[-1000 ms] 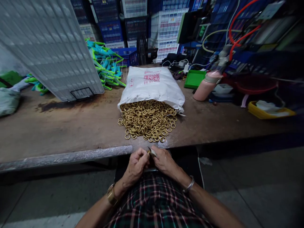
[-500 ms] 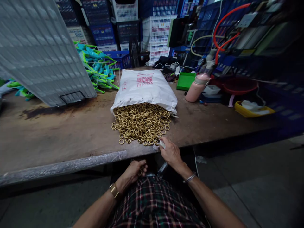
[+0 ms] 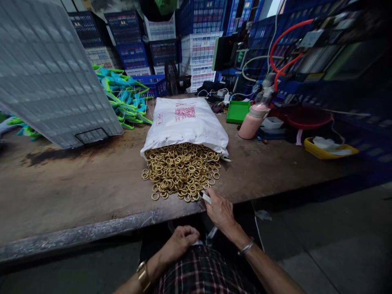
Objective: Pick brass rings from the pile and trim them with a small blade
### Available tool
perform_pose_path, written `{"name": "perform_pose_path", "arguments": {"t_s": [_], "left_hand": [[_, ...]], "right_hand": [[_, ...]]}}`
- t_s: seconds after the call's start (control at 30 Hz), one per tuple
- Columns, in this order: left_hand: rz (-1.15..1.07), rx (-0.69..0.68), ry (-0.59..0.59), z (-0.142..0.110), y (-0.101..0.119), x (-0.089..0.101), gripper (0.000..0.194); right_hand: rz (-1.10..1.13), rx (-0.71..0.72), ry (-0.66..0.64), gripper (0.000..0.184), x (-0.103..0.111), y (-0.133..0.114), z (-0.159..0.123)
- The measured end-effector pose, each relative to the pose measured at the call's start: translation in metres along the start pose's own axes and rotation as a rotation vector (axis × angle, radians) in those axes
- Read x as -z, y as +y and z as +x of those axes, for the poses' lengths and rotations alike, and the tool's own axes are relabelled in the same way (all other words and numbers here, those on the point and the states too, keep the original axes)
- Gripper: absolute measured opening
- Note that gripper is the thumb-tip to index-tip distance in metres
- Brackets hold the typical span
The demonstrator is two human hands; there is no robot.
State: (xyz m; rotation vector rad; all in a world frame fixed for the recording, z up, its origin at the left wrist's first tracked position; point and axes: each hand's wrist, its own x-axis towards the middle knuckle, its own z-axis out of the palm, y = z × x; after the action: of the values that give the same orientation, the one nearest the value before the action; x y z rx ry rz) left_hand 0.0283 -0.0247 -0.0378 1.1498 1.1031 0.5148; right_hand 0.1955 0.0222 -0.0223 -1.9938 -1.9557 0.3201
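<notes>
A heap of brass-coloured rings [image 3: 180, 173] spills from the mouth of a white sack [image 3: 186, 122] onto the table. At the heap's near edge, my right hand [image 3: 221, 211] has its fingers bent and closed. A small white piece [image 3: 206, 198] with a dark end shows at its fingertips; whether it is a tool or a finger wrap I cannot tell. My left hand [image 3: 183, 241] is closed in front of my body, below the table edge. Its curled fingers hide anything inside them.
A pale ribbed panel [image 3: 61, 73] leans over the table's left side, beside green and blue plastic pieces [image 3: 128, 98]. At the right stand a pink bottle [image 3: 251, 122], a green tray [image 3: 238, 112] and a yellow tray [image 3: 329, 150]. Stacked crates [image 3: 202, 49] rise behind.
My left hand has shifted right and turned knuckles-up; a ring seen at its fingers before is now out of sight. My right hand stays at the heap's edge. The view has tilted up slightly.
</notes>
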Motion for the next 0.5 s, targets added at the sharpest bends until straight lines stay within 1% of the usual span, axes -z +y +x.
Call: {"name": "perform_pose_path", "arguments": {"t_s": [0.03,0.07,0.1,0.2,0.23,0.27,0.37,0.43,0.5], "left_hand": [[0.03,-0.04,-0.025,-0.005,0.008,-0.002,0.018],[0.03,-0.071,-0.01,-0.008,0.015,-0.004,0.019],[0.008,-0.093,0.028,-0.009,0.022,-0.006,0.02],[-0.078,-0.115,0.234,-0.005,0.04,-0.008,0.03],[-0.093,-0.113,0.281,-0.001,0.044,-0.008,0.034],[-0.106,-0.109,0.299,0.003,0.047,-0.007,0.037],[-0.153,-0.072,0.253,0.012,0.049,-0.005,0.04],[-0.188,-0.046,0.215,0.015,0.047,-0.004,0.036],[-0.21,-0.044,0.207,0.014,0.045,-0.004,0.033]], "right_hand": [[-0.001,0.001,0.009,0.014,-0.001,0.0,0.0],[0.001,0.0,0.015,0.014,-0.002,0.001,-0.001],[0.008,-0.001,0.016,0.014,-0.002,0.002,-0.002],[0.123,0.027,0.01,0.016,-0.003,0.005,-0.004],[0.195,0.05,0.002,0.016,-0.004,0.006,-0.005],[0.275,0.072,-0.009,0.017,-0.004,0.006,-0.006],[0.476,0.105,-0.049,0.019,-0.004,0.003,-0.011],[0.555,0.102,-0.087,0.02,-0.002,-0.004,-0.014],[0.615,0.09,-0.124,0.021,0.0,-0.011,-0.017]]}}
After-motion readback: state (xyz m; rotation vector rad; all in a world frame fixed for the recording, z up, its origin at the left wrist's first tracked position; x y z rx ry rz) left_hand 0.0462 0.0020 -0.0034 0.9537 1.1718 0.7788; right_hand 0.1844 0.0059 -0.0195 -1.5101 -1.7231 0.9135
